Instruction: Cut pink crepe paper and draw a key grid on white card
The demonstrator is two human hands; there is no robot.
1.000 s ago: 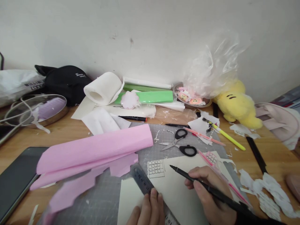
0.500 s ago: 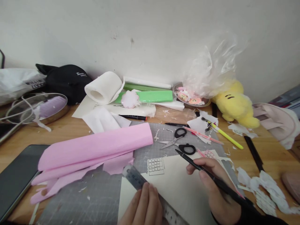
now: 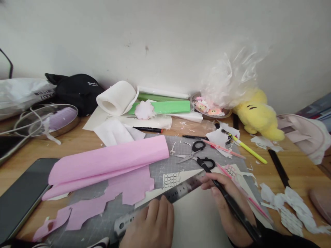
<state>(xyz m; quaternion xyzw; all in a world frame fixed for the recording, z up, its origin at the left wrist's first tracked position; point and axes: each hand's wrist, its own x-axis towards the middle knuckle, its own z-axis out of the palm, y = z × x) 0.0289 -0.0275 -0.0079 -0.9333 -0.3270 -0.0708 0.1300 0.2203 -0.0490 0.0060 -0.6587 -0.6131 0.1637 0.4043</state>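
Observation:
A metal ruler lies slanted over the white paper, just below a small drawn grid of circles. My left hand presses on the ruler with its fingers together. In my right hand is a black pen, its tip pointing up and left, off the paper; the fingertips are by the ruler's right end. Black-handled scissors lie open just beyond the pen tip. Pink crepe paper lies folded on the grey cutting mat, left of the paper.
At the back stand a white paper roll, a green roll and a dish under clear plastic. A yellow plush toy sits at the right, near pens and paper scraps. A dark phone lies at the left.
The ruler has turned from slanting down right to slanting up right, below the circles. My left hand has shifted slightly with it. The torn lower part of the pink paper has spread out.

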